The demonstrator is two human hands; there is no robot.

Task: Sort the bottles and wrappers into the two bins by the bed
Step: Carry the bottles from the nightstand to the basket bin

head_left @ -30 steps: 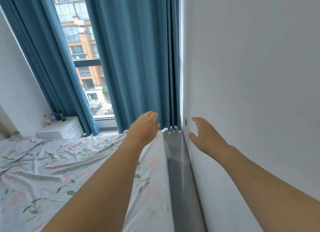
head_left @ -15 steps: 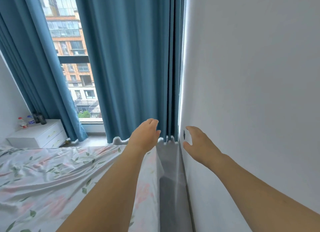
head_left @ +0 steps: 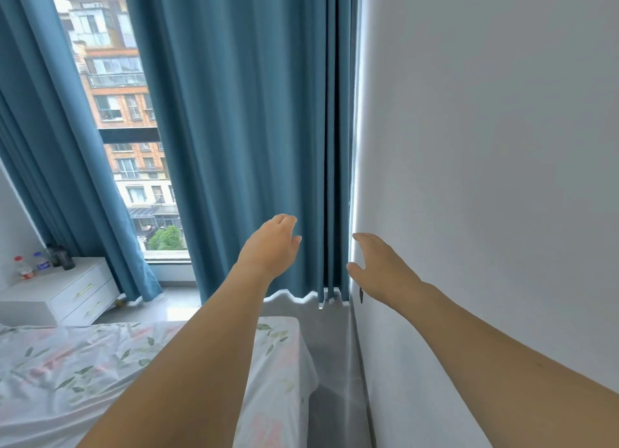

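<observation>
Bottles (head_left: 30, 266) stand on the nightstand (head_left: 60, 291) at nine o'clock. Left hand (head_left: 269, 245) and right hand (head_left: 378, 268), both relaxed and empty, reach toward twelve o'clock. No bins or wrappers visible; the likely step is approach, then locating them.

From my feed the two small clear plastic bottles (head_left: 31, 266) on the white two-drawer nightstand (head_left: 63, 291) are too small to read, labels just blur. Two dark items (head_left: 62, 256) beside them: can't tell what they are. The floral-print bed sheet (head_left: 83, 364) is cut off at left & bottom edges, partly hidden by my left forearm. Left hand (head_left: 271, 246) fingertips curl out of sight (back of hand faces cam). Teal pleated curtain (head_left: 241, 129) runs off the top.
</observation>
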